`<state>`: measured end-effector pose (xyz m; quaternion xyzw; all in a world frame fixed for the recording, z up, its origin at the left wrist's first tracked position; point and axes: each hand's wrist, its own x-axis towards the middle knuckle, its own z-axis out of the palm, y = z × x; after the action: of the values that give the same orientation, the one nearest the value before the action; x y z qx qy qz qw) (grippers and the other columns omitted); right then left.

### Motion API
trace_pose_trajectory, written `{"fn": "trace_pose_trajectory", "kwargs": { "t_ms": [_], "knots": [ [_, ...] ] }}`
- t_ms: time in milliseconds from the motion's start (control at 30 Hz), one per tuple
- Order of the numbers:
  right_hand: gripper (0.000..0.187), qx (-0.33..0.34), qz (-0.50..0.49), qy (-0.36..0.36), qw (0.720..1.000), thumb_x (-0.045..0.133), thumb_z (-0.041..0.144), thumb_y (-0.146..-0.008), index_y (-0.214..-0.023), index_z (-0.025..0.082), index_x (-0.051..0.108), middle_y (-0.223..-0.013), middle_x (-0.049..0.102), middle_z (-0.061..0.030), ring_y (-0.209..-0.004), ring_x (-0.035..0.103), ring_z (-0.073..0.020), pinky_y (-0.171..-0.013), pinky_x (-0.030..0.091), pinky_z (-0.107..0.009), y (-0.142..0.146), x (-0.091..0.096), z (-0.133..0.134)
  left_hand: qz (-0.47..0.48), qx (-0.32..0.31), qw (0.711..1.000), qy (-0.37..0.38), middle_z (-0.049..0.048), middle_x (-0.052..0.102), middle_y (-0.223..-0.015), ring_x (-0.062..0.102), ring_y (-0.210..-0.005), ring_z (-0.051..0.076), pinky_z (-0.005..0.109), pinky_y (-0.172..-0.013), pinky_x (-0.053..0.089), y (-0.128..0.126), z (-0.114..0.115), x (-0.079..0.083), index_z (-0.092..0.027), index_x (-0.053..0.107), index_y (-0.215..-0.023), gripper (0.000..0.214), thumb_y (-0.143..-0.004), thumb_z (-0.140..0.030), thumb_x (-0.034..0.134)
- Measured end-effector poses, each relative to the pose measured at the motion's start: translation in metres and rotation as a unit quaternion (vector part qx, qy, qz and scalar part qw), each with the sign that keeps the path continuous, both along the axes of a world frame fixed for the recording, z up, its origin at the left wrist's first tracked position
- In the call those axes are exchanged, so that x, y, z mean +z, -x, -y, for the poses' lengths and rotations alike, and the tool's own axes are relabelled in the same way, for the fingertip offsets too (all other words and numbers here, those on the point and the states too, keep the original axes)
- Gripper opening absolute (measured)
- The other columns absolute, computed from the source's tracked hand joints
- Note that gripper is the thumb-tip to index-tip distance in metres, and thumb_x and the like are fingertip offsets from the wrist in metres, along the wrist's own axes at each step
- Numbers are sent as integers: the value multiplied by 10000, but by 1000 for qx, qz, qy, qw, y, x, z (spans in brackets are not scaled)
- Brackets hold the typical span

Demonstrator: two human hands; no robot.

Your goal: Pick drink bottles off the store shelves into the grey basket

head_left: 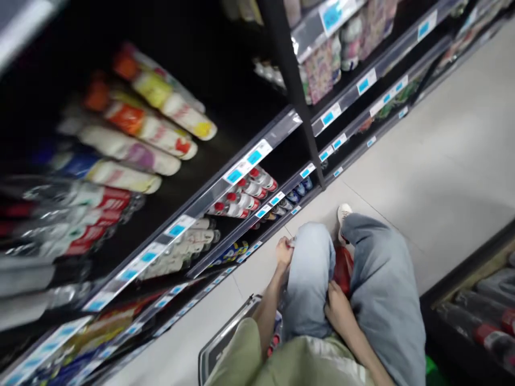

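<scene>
I am crouched low in a shop aisle. Past the outer side of my left knee, my left hand [284,252] is closed, its fingers curled round something small that is mostly hidden. My right hand [337,304] is between my legs, against the inner side of the left leg of my jeans [309,279]. Its fingers are bent inward and partly covered by the leg, so what they grip cannot be made out. Just beyond it, a glossy red thing [343,268] shows between my legs; its kind is unclear.
Dark shelves run along my left, with bottles [148,128] on an upper board and red-capped bottles [249,193] lower down. A dark-rimmed basket or cart [209,351] stands by my left side. More bottles [483,321] fill a low display at right. Pale floor tiles [454,161] stretch ahead.
</scene>
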<state>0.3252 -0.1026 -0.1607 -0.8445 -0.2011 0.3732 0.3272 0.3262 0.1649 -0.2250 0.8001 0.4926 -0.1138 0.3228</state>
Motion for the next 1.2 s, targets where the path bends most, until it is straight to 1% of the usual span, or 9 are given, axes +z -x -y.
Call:
{"fn": "trace_pose_trajectory", "kwargs": {
  "t_ms": [133,300,400,533,667,767,867,1067,1200],
  "knots": [
    [412,-51,83,-106,990,492,116,-789,-1135,177,708,-1094,741,-139,-1066,714,-304,-993,592,-436,-24,0,7,61,138,987,-48,-23,503,-724,514,-728,178,277,-714,397,42,24,68,-255,381,-749,265,-657,-102,577],
    [399,-90,168,-211,959,539,294,-944,-1310,179,647,-1286,685,-170,-1222,651,-328,-1109,530,-556,-42,21,1,111,230,964,-72,-42,481,-656,482,-665,179,296,-670,352,90,52,153,-259,414,-778,270,-621,-135,597],
    [470,-57,211,-256,942,599,339,-967,-1407,175,607,-1442,604,-197,-1375,568,-355,-1187,466,-609,-25,49,-17,159,226,958,-79,-51,434,-628,444,-639,168,295,-655,336,108,69,199,-257,411,-753,278,-587,-142,602],
    [721,69,212,-331,917,696,350,-923,-1583,187,456,-1624,492,-212,-1530,444,-396,-1220,438,-663,26,74,-50,211,196,955,-68,-55,426,-629,399,-625,156,290,-631,309,123,86,253,-250,425,-725,269,-540,-142,587],
    [749,91,133,-353,922,707,314,-848,-1547,173,479,-1498,629,-204,-1399,611,-365,-1145,547,-588,46,73,-67,255,117,959,-33,-14,544,-725,485,-688,177,300,-672,362,132,91,297,-236,526,-700,196,-541,-146,598],
    [600,74,60,-339,936,749,352,-767,-1333,185,636,-1203,774,-141,-1076,763,-317,-970,644,-476,26,63,-59,286,37,957,24,21,639,-845,577,-773,207,315,-743,434,134,96,311,-235,700,-784,240,-573,-141,638],
    [567,89,16,-327,941,848,456,-672,-1159,204,702,-1039,806,-100,-908,773,-299,-852,659,-425,3,57,-47,337,9,939,70,31,640,-886,616,-838,221,326,-810,478,124,107,306,-243,790,-878,263,-637,-175,709],
    [472,121,-160,-302,932,867,609,-634,-837,225,680,-762,773,-81,-699,723,-267,-687,610,-378,-1,45,-36,419,76,905,-16,78,661,-1008,634,-981,249,361,-921,511,84,107,279,-215,716,-820,154,-768,-348,774],
    [630,134,-370,-265,880,719,806,-640,-900,232,713,-653,729,-55,-449,539,-179,-515,506,-337,-3,39,-25,442,130,882,100,62,734,-876,702,-883,247,364,-855,538,71,94,258,-223,630,-788,205,-770,-378,764]
  ]
}}
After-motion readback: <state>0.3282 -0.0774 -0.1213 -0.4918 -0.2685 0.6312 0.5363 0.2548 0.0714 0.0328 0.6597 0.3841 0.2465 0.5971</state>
